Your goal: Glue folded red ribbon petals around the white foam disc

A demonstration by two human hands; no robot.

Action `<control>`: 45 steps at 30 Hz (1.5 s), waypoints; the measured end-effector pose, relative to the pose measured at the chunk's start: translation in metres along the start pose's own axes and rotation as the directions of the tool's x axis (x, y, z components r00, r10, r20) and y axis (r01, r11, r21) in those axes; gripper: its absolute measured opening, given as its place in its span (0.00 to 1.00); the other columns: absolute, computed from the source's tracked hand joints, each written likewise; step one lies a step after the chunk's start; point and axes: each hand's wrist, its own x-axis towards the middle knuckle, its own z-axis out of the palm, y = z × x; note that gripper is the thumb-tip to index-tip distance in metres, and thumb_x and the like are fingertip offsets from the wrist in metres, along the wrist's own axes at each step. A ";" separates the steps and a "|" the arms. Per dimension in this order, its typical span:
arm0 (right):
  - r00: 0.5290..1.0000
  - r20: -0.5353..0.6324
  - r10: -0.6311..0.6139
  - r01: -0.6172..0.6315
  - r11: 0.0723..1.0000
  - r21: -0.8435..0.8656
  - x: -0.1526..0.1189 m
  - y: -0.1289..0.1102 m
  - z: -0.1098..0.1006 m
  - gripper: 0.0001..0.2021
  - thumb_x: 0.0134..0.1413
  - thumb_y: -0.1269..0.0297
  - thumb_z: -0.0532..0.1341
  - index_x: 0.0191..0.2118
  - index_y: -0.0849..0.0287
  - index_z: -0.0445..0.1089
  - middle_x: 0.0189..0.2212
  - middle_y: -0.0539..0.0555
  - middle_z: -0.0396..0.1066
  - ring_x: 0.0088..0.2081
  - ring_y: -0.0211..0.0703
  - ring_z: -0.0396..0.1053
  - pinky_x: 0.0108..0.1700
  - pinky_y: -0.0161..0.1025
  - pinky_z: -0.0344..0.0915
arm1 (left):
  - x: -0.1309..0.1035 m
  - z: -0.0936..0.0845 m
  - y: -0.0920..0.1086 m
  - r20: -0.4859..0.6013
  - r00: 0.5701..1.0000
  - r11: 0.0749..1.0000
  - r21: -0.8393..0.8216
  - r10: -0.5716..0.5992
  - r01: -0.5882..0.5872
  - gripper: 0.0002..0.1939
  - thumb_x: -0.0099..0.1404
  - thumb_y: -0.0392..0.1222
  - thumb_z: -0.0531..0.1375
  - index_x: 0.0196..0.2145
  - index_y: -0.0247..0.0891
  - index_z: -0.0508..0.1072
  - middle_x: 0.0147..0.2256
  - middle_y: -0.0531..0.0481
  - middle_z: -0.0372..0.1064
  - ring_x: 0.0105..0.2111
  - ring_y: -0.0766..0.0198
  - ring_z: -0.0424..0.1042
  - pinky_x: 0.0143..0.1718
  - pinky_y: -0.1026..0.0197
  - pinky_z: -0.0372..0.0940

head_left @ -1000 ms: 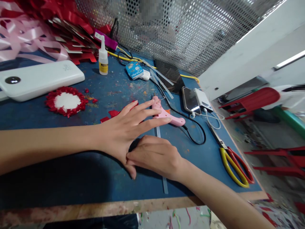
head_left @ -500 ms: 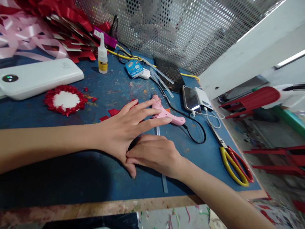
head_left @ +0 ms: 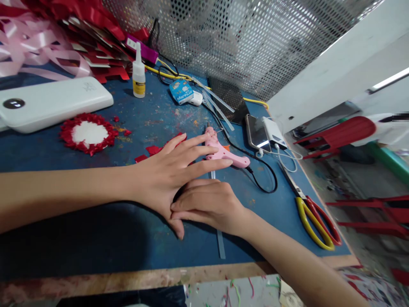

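My left hand is spread palm down above the table, its fingers apart and empty. Its longer fingertips overlap a pink glue gun lying on the table. My right hand has its fingers closed in a pinch against the base of my left thumb; anything between them is hidden. Under the right hand runs a clear glue stick, partly covered. Red fabric pieces show behind the left hand. Left of them lies a round white disc edged with gathered red ribbon.
A white power bank and a small glue bottle are on the blue table. Farther right are a phone, scissors and cables. Pink ribbon is heaped back left. A perforated metal panel stands behind.
Both hands keep nearly the same pose, the right still pinched at the left thumb's base. The view has shifted very slightly.
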 end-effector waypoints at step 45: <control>1.000 -0.029 -0.010 0.004 0.985 -0.175 -0.002 -0.005 -0.001 0.03 0.56 0.69 0.60 0.34 0.60 0.71 0.28 0.48 0.75 0.32 0.34 0.71 0.38 0.32 0.69 | -0.001 -0.001 0.000 0.012 1.000 0.999 0.043 0.005 -0.005 0.57 0.41 0.72 0.60 0.62 0.39 0.50 0.62 0.36 0.50 0.63 0.37 0.40 0.60 0.34 0.33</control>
